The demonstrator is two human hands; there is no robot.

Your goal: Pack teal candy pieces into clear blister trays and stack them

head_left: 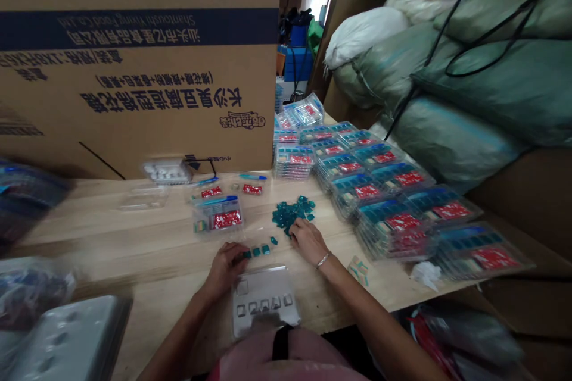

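Note:
My left hand [227, 265] rests on the wooden table [147, 250] at the top left corner of a clear plastic blister tray [264, 300], its fingers curled by a short row of small teal squares [259, 250]. My right hand [306, 238] lies palm down with bent fingers on the near edge of a loose pile of teal squares [292, 212]. Whether either hand pinches a piece is hidden.
Stacks of filled blister packs [379, 190] with red labels cover the table's right side. A large cardboard box [138, 59] stands behind. Partly filled trays [218, 217], pens and red labels lie mid-table. Grey-green sacks [469, 71] pile up at right. Empty trays [67, 339] sit near left.

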